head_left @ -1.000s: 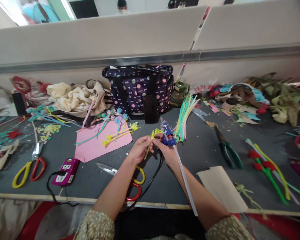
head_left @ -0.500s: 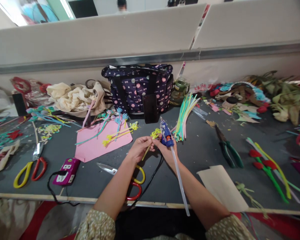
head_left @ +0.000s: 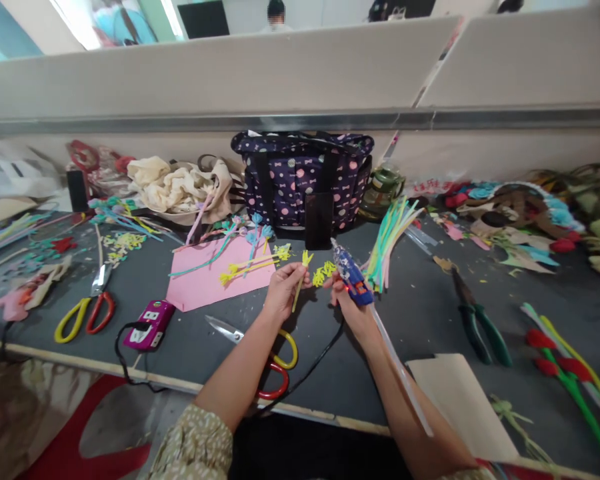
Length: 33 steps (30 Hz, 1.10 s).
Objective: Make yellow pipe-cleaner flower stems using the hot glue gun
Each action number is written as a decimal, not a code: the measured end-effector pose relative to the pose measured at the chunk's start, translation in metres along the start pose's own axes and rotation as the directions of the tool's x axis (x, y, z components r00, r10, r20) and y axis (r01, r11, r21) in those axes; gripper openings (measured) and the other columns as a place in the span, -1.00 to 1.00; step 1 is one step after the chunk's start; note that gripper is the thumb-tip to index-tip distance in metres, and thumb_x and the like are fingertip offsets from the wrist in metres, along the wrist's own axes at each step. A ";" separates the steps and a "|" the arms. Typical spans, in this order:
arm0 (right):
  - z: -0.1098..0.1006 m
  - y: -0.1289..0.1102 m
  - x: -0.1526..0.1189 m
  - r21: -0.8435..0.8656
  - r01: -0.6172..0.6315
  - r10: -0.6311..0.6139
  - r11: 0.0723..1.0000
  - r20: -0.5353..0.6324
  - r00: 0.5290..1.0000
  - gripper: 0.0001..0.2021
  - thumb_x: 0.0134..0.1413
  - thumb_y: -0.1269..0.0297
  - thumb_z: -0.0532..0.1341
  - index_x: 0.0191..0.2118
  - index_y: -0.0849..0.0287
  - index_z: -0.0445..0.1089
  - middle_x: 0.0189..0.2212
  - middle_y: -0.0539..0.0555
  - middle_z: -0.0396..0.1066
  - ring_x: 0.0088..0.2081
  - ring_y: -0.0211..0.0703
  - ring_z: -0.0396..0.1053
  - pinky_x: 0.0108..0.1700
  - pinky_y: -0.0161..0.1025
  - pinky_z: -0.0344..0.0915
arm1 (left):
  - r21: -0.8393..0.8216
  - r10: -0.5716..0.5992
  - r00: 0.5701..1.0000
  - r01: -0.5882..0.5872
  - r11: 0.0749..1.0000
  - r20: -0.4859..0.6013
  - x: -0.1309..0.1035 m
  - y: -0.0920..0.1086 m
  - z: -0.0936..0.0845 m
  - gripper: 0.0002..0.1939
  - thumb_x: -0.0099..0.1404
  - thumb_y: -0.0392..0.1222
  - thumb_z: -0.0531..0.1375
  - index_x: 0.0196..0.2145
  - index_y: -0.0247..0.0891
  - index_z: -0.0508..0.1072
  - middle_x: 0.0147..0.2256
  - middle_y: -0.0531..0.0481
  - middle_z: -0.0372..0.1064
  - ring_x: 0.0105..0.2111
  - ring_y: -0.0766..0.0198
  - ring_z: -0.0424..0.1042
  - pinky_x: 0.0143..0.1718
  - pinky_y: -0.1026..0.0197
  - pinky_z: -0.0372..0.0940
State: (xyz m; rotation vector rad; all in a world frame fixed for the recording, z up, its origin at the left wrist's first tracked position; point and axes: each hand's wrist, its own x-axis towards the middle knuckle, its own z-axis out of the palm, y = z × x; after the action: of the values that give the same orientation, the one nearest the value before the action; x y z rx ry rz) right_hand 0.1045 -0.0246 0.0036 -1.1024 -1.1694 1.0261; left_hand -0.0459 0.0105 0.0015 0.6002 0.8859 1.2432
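Observation:
Pinched in my left hand (head_left: 283, 290) is a thin yellow stem (head_left: 298, 293) with a few short yellow tips at its top, held upright. My right hand (head_left: 351, 308) holds a blue glue gun (head_left: 353, 273), its nozzle pointing up and away, with a long clear glue stick (head_left: 397, 363) trailing from its back over my forearm. A small pile of yellow pieces (head_left: 324, 273) lies on the table between my hands. Yellow flower stems (head_left: 250, 265) rest on a pink sheet (head_left: 195, 290) to the left. Scissors with yellow and red handles (head_left: 275, 377) lie partly under my left forearm.
A dark patterned bag (head_left: 300, 173) stands at the back with a phone (head_left: 319, 220) leaning on it. A bundle of pastel pipe cleaners (head_left: 387, 243), green pliers (head_left: 480, 323) and beige card (head_left: 455, 400) lie right. Second scissors (head_left: 93, 303) and a purple power socket (head_left: 150, 325) lie left.
My hands have moved apart; the yellow stem is now away from the glue gun, its tips showing. The gun has tilted further, nozzle leaning left. The view has shifted left.

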 end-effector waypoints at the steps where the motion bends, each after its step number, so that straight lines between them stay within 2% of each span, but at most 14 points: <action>1: 0.000 0.003 -0.002 -0.021 0.003 -0.003 1.000 0.026 1.000 -0.71 0.05 0.00 0.25 -0.25 0.11 0.35 -0.43 0.01 0.41 -0.59 -0.30 0.22 -0.53 -0.29 0.23 | -0.013 0.025 1.000 -0.025 1.000 -0.015 0.000 0.000 0.000 -0.67 -0.06 -0.13 0.42 -0.37 -0.34 0.47 -0.51 0.08 0.39 -0.53 0.43 0.38 -0.37 0.30 0.37; 6: 0.000 0.011 -0.009 -0.100 -0.003 0.014 0.995 0.105 0.994 -0.75 0.01 0.04 0.28 -0.30 0.12 0.41 -0.42 0.01 0.45 -0.61 -0.29 0.26 -0.55 -0.29 0.23 | -0.036 0.105 0.993 -0.107 0.994 -0.059 0.001 0.001 -0.002 -0.68 -0.04 -0.13 0.40 -0.36 -0.34 0.47 -0.50 0.08 0.39 -0.53 0.43 0.37 -0.39 0.30 0.36; 12: 0.000 0.009 -0.010 -0.175 -0.007 0.036 0.984 0.160 0.987 -0.75 0.04 0.05 0.25 -0.35 0.15 0.46 -0.48 0.01 0.45 -0.61 -0.27 0.30 -0.53 -0.28 0.28 | -0.061 0.125 0.989 -0.130 0.990 -0.074 0.002 0.000 -0.004 -0.70 -0.03 -0.15 0.40 -0.37 -0.35 0.47 -0.50 0.07 0.39 -0.53 0.43 0.36 -0.41 0.32 0.34; 18: -0.001 0.010 -0.011 -0.295 -0.011 0.056 0.955 0.145 0.988 -0.73 0.04 0.06 0.24 -0.38 0.18 0.50 -0.57 0.00 0.41 -0.52 -0.23 0.37 -0.46 -0.32 0.30 | -0.045 0.148 0.984 -0.153 0.987 -0.099 0.003 -0.001 -0.003 -0.68 -0.05 -0.11 0.41 -0.37 -0.35 0.49 -0.50 0.06 0.39 -0.55 0.43 0.35 -0.44 0.31 0.34; 23: 0.001 0.009 -0.010 -0.289 -0.031 0.070 0.957 0.124 0.990 -0.74 0.02 0.06 0.26 -0.36 0.18 0.50 -0.60 0.00 0.42 -0.54 -0.21 0.39 -0.48 -0.32 0.30 | -0.025 0.160 0.981 -0.163 0.986 -0.113 0.002 -0.001 -0.001 -0.68 -0.06 -0.11 0.41 -0.38 -0.35 0.49 -0.51 0.05 0.39 -0.55 0.42 0.35 -0.45 0.31 0.34; 33: 0.002 0.012 -0.011 -0.249 -0.056 0.083 0.967 0.096 0.992 -0.71 -0.02 0.08 0.30 -0.26 0.20 0.49 -0.53 0.05 0.49 -0.57 -0.20 0.39 -0.53 -0.31 0.29 | -0.004 0.165 0.981 -0.166 0.986 -0.107 0.002 -0.002 -0.001 -0.71 -0.04 -0.12 0.40 -0.38 -0.35 0.50 -0.51 0.05 0.38 -0.55 0.42 0.35 -0.46 0.31 0.34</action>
State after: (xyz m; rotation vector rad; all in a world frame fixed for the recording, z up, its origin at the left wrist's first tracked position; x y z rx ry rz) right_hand 0.1011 -0.0330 -0.0101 -1.3038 -1.3794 1.0230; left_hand -0.0454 0.0116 -0.0013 0.6120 0.9303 1.4408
